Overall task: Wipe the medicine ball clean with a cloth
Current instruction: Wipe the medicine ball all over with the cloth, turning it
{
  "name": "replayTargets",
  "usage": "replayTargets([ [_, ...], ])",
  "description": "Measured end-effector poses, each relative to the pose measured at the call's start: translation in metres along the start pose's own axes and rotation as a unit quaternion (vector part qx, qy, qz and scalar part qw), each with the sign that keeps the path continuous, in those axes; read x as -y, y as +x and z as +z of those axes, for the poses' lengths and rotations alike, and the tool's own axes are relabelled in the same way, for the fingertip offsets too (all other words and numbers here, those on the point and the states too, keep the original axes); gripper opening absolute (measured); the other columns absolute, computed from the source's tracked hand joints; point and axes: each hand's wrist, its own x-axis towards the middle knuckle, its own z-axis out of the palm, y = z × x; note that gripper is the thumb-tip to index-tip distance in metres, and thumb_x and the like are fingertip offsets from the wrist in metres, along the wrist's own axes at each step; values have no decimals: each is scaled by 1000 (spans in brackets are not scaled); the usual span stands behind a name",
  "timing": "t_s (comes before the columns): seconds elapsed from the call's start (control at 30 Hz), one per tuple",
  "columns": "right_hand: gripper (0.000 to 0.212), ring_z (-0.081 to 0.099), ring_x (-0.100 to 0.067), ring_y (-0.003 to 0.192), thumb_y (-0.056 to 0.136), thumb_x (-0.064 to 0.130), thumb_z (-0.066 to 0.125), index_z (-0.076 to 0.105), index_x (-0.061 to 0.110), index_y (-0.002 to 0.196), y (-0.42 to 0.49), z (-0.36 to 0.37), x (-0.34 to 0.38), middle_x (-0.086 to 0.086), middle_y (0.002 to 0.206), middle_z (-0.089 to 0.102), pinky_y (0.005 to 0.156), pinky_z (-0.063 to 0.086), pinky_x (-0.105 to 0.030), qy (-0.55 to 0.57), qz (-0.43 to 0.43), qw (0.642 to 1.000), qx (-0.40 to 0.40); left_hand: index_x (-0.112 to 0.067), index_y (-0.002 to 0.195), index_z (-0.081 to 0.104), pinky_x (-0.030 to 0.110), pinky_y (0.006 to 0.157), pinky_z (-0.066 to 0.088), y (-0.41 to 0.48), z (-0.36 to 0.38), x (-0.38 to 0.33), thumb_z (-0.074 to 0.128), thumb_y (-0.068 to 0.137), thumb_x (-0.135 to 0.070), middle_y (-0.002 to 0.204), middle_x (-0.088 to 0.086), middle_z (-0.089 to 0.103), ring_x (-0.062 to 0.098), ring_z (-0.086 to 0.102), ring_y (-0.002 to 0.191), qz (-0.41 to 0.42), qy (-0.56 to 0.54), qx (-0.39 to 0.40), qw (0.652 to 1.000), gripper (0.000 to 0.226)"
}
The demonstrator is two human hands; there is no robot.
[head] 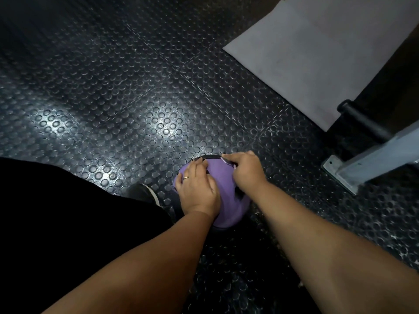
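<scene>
Both forearms fill the foreground, L forearm (147,257) and R forearm (317,245), converging on the medicine ball (209,157). It sits on the studded rubber floor (136,98), just beside the person's shoe (145,192) and well apart from the near corner of the grey mat (317,53) and the metal frame foot (362,164). The ball is almost fully covered by a purple cloth (226,200); only a dark arc of it shows at the far side, btw the two hands. L hand (197,189) lies on top of the cloth w/ fingers fairly straight, pressing down and gripping nothing. R hand (247,173) has its fingers curled and pinches the cloth's pale edge at the far rim. Key relation: the ball is directly under both hands, the L palm over its near-left crown and the R hand at its far-right edge, so neither hand has to reach. Judgement: the cloth is probably being spread or tensioned for a wipe. The R pinch looks set to pull the fabric across while the L hand steadies the ball. Being round, it could roll on this floor if the L hand's pressure eases. The sides and underside are hidden, so can't tell how clean they are.
</scene>
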Motion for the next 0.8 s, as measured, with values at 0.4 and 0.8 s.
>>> replayTargets([
  [0.4, 59, 44, -14, 94, 68, -8, 57, 67, 23, 117, -88, 14, 18, 14, 121, 64, 85, 46, -32, -31, -190, 978, -84, -18, 128, 65, 50, 117, 25, 4, -7, 8, 24, 89, -43, 140, -2, 59, 16, 47, 136, 22, -52, 26, 998, 62],
  [0.8, 67, 44, -14, 98, 69, -21, 45, 66, 14, 121, -64, 14, -4, 1, 121, 65, 93, 31, -5, 67, 25, 990, -123, -20, 121, 66, 47, 112, 33, 7, -8, 2, 39, 82, -47, 129, -6, 63, 18, 55, 123, -8, -55, 24, 998, 54],
])
